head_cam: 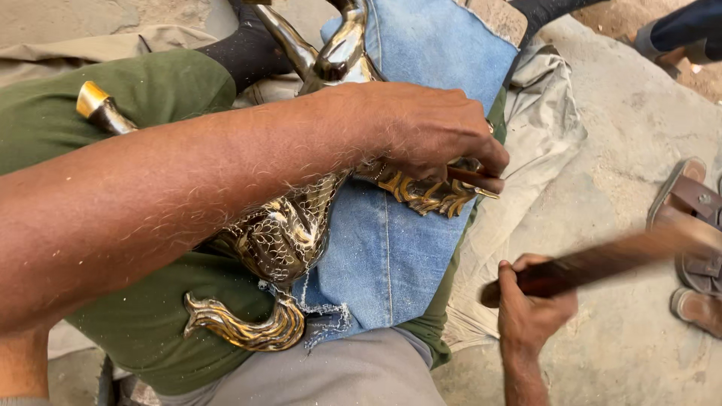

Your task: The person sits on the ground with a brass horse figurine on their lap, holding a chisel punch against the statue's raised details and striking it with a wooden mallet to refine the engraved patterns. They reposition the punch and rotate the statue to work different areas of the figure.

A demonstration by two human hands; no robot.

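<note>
A shiny brass bird-shaped figure with scaled body and curled feathers lies across my lap on a piece of blue denim cloth. My left hand presses down on the figure's feathered part and pinches a thin metal punch against it. My right hand grips the handle of a dark wooden mallet, which is blurred and raised to the right of the figure. A brass tip of the figure sticks out behind my left forearm.
My legs wear green trousers. A beige cloth lies over the concrete ground. Brown sandals rest at the right edge. Another person's dark sleeve shows at the top right.
</note>
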